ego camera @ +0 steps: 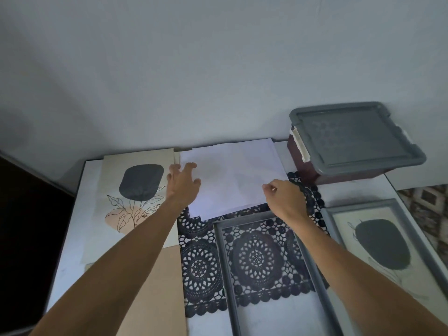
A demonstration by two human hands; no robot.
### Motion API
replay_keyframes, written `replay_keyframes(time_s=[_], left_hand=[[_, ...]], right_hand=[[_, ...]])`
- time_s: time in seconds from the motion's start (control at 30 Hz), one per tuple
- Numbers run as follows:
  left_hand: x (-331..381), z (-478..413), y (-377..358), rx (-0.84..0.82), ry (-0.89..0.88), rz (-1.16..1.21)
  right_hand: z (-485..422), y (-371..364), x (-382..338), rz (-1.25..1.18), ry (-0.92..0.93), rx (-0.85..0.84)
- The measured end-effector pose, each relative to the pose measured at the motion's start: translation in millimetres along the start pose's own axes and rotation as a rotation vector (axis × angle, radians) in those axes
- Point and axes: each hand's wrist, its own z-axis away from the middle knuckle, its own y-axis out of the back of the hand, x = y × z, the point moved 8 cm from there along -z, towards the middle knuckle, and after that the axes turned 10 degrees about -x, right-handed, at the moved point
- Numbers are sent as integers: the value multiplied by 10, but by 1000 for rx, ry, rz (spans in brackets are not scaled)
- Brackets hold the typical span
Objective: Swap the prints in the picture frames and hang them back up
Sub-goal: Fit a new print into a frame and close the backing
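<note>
Backing board (155,287), plain brown, flat at the near left edge of the bench (72,238). Empty grey frame (224,263), near centre, lying on a black lace doily (201,265) (its pattern shows through the opening). Second grey frame (358,206), at the right edge, holding a framed print (383,243) with a dark rounded shape. Loose print (135,190), left side beyond the board, face up: dark shape over line-drawn leaves and a peach patch. White sheets (232,175), centre, toward the far edge, overlapping the doily's far end. Left hand (183,183), fingers spread wide, laid at the sheets' left edge, gripping nothing. Right hand (286,197), fingers curled, thumb and forefinger pinching the sheets' near right edge. Storage box (351,139), dark red with a grey lid and pale latches, at the far right corner against the wall (218,69).
</note>
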Motion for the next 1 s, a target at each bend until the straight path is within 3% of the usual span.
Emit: replay_keyframes(time_s=[0.07,0.2,0.33,0.43,0.53,0.7,1.0], left_hand=[[38,48,-16,39,-9,-77],[247,147,-120,89,-168,-309],[280,159,-306,-55,-184,-362],[261,225,-261,-59,-202,-268],[173,344,-122,-15,-234,-166],[-278,644,242,108,-193,-93],[-1282,1217,584,190,20,-166]], right_hand=[[-23,-68,-53,172,97,16],[-38,-230,-60,369,104,-38],[-56,-257,-59,418,90,-69],[-32,-188,-131,409,85,-14],[41,-173,-380,279,192,38],[229,-492,-1077,78,417,-48],[477,-1282,-1967,195,613,-146]])
